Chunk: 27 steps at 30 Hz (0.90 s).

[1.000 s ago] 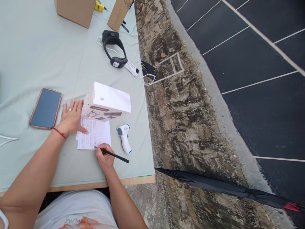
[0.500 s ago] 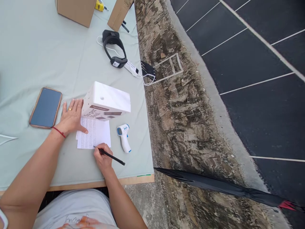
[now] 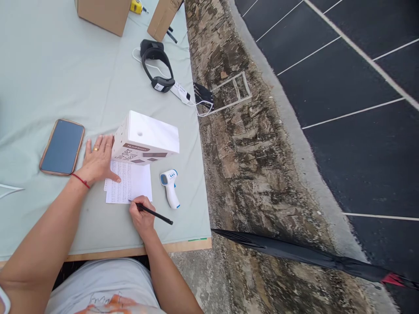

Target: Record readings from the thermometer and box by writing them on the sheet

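The handwritten paper sheets (image 3: 141, 181) lay on the cloth-covered bench (image 3: 186, 246), close against the white NutriMotion box (image 3: 152, 132). The black pen (image 3: 159, 216) was grasped in the grip of the right hand (image 3: 142, 214), its tip at the sheets' lower edge. The left hand (image 3: 98, 162) lay flat, its grip released, thumb on the sheets. An infrared thermometer (image 3: 170, 189) lay to their right, a smartphone (image 3: 62, 147) beyond the left hand. Farther off sat a black headset (image 3: 157, 65).

The pen (image 3: 159, 215) is black, the paper (image 3: 141, 183) white with dark rows, the thermometer (image 3: 170, 192) white with blue trim.
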Tool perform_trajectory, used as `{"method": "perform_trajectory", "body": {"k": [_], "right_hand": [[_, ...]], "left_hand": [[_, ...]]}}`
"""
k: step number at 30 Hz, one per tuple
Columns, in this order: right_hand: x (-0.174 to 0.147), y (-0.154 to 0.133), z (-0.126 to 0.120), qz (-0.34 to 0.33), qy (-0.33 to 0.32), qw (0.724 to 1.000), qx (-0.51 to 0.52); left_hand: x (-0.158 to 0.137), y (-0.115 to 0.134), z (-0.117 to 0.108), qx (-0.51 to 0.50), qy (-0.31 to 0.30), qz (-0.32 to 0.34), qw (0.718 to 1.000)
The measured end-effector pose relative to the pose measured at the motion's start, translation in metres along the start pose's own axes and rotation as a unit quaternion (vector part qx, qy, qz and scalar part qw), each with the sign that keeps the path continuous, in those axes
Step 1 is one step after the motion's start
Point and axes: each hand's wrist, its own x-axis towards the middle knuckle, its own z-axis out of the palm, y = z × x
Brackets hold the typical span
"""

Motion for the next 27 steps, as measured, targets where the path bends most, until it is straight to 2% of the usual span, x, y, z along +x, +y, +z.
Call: {"method": "perform_trajectory", "body": {"k": [10,27], "right_hand": [[0.0011,-0.0027,0.0000,0.020,0.009,0.999,0.032],[0.0006,-0.0015,0.0010,0.030,0.008,0.999,0.020]], "left_hand": [[-0.0003,0.0000,0.0000,-0.006,0.004,0.003,1.000],[0.0000,-0.0020,0.0019,-0.013,0.012,0.012,1.000]]}}
